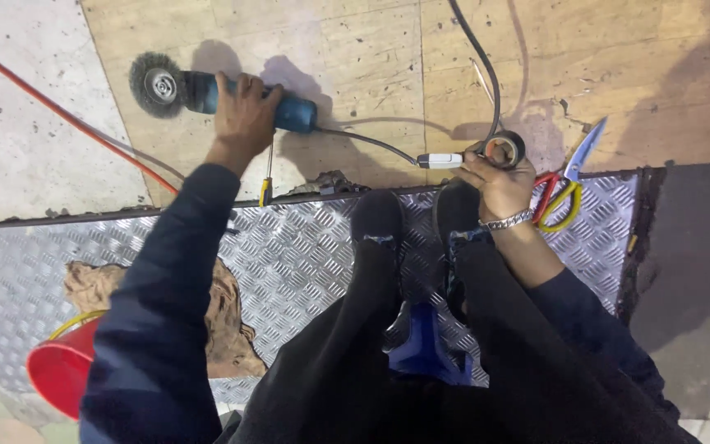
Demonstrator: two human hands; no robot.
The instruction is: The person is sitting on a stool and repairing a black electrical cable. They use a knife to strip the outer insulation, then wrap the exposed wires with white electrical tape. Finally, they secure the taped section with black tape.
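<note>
While the dark-sleeved left hand (242, 115) was stretched out over the plywood floor (355, 49), its grip was wrapped tight around the blue body of an angle grinder (223, 92) fitted with a round steel wire brush wheel (156, 84). That grinder was laid flat on the plywood, wheel pointed left, with its black cable (367, 141) run rightward to a small white plug connector (440, 160). The connector and a black roll of insulating tape (504, 150) were pinched together by the right hand (499, 182), grip closed on both, a silver chain bracelet (509, 220) seen at the wrist. Another black cable (478, 57) was led up and away from the tape roll toward the top edge.

Just beside the right hand, red-and-yellow-handled snips (567, 177) with a blue blade were laid across the edge where plywood met the silver chequer-plate metal sheet (289, 247). A yellow-handled screwdriver (266, 177) was stood near the left wrist at that same edge. Two black shoes (377, 215) were planted on the chequer plate between the arms. Lower left, a crumpled brown rag (228, 316) was spread on the plate, and a red plastic bucket (59, 370) with a yellow rim was set near it. A red cable (59, 111) was trailed diagonally across the pale floor at the left.
</note>
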